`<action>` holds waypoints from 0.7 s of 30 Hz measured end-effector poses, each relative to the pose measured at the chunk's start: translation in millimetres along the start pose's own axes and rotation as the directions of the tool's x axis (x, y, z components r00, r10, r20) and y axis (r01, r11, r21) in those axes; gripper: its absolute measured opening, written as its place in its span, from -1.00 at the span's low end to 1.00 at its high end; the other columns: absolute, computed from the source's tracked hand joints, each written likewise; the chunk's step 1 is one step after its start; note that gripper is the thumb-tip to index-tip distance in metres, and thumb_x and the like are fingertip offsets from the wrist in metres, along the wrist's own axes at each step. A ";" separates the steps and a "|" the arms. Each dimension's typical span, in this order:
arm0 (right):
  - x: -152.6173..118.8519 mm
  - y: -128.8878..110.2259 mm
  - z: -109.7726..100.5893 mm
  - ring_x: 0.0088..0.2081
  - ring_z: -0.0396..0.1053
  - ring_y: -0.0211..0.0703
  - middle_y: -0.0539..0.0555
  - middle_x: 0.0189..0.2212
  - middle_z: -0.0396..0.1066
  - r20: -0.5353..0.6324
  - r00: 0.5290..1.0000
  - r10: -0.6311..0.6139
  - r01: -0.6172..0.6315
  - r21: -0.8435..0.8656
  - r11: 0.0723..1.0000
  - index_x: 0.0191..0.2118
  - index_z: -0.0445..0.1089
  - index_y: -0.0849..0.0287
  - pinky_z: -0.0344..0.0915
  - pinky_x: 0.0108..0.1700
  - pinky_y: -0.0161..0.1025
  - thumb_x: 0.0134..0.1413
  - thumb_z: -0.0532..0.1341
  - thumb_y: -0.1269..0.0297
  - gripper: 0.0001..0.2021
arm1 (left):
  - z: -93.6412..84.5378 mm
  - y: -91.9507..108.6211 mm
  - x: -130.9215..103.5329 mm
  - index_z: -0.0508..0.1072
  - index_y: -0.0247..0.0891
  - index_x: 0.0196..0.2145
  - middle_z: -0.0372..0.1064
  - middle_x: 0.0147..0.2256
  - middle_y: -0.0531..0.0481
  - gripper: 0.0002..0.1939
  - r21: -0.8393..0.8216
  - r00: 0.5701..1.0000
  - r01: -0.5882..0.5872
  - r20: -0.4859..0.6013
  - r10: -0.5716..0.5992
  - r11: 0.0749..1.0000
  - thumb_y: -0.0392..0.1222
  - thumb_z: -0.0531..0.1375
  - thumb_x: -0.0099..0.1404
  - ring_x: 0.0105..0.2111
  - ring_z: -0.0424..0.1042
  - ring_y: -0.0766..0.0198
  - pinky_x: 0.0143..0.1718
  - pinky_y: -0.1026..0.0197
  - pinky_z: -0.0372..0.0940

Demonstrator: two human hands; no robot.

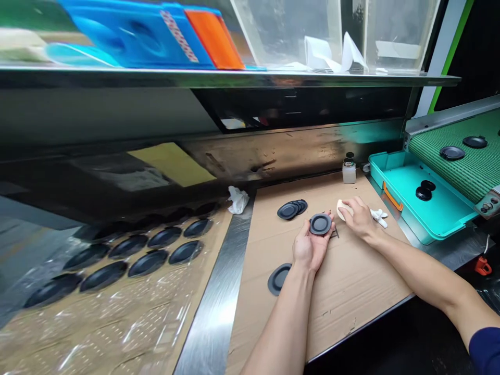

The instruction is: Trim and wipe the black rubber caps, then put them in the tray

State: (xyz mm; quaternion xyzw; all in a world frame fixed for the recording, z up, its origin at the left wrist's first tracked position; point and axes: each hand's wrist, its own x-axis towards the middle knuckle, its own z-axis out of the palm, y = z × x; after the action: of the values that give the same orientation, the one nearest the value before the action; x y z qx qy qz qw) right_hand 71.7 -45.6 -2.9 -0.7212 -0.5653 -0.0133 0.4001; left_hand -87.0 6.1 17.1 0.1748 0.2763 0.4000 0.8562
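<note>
My left hand [307,247] is closed around a small black round disc [321,224], its ringed face turned up. Between the thumb and fingers of my right hand [360,219] is a cream-coloured pad [344,209], a little to the right of the disc and apart from it. Behind my left hand, a few overlapping black discs [288,210] lie on the cardboard sheet [351,291]. Another disc [278,280] lies flat beside my left forearm, which partly covers it. A crumpled white cloth [379,216] rests just past my right hand.
To the left, a clear plastic tray [148,317] holds rows of black discs. A small bottle [349,171] stands at the back. On the right are a turquoise bin [449,211] with black parts and a green conveyor belt [469,166]. A metal shelf [234,79] overhangs the bench.
</note>
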 end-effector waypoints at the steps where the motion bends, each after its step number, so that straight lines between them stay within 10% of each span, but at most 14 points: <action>1: 0.7 3.9 -0.4 0.03 0.46 -0.08 0.18 -0.03 0.48 0.009 1.000 -0.004 0.004 0.006 1.000 0.03 0.47 0.19 0.35 0.08 -0.19 0.38 0.18 0.24 -0.77 | -0.4 2.8 -1.5 0.50 -0.34 -0.02 0.50 0.07 -0.35 -0.56 -0.012 1.000 0.010 0.018 -0.010 1.000 -0.05 -0.09 0.56 0.10 0.52 -0.02 0.04 -0.09 0.48; 7: -1.6 8.3 -3.3 -0.05 0.48 -0.13 0.13 -0.10 0.52 0.151 0.989 0.000 0.007 -0.044 0.999 -0.09 0.52 0.15 0.34 0.02 -0.21 0.36 0.20 0.29 -0.84 | 4.1 4.7 -11.6 0.48 -0.33 0.00 0.47 0.11 -0.41 -0.66 0.073 0.984 0.025 0.172 -0.038 0.997 -0.12 0.01 0.49 0.15 0.48 -0.10 0.00 -0.09 0.46; 10: 1.2 6.0 -8.7 -0.03 0.48 -0.11 0.14 -0.09 0.53 0.164 0.985 0.046 -0.034 -0.074 0.997 -0.06 0.53 0.16 0.33 0.04 -0.20 0.38 0.20 0.24 -0.81 | 8.2 -7.4 -19.5 0.49 -0.27 0.07 0.51 0.06 -0.27 -0.62 0.266 0.963 -0.260 0.147 0.227 0.928 -0.29 0.31 0.30 0.19 0.43 0.01 0.11 0.09 0.38; 14: 3.6 2.7 -14.4 -0.01 0.48 -0.13 0.13 -0.05 0.52 0.200 0.978 0.052 -0.039 -0.067 0.997 -0.03 0.52 0.15 0.33 0.06 -0.22 0.38 0.20 0.25 -0.80 | 8.8 -22.7 -31.8 0.38 -0.07 0.26 0.37 0.23 -0.14 -0.10 0.400 0.823 -0.568 0.258 0.506 0.719 -0.50 0.48 -0.01 0.38 0.16 0.04 0.38 0.13 0.09; 21: 4.6 0.7 -16.3 -0.02 0.50 -0.10 0.13 -0.07 0.54 0.207 0.976 0.063 -0.044 -0.096 0.994 -0.02 0.53 0.16 0.34 0.03 -0.21 0.38 0.20 0.25 -0.80 | 9.0 -23.7 -38.3 0.23 -0.05 0.35 0.21 0.36 -0.14 -0.05 0.397 0.836 -0.547 0.300 0.459 0.737 -0.40 0.47 0.08 0.47 -0.05 -0.02 0.45 -0.01 -0.04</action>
State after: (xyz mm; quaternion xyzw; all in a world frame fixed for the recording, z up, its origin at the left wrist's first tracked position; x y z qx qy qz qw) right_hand 81.0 -51.6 10.0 -0.7511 -0.5834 0.0479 0.3054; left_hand -87.7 -39.2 24.6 0.4797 0.2269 0.5208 0.6688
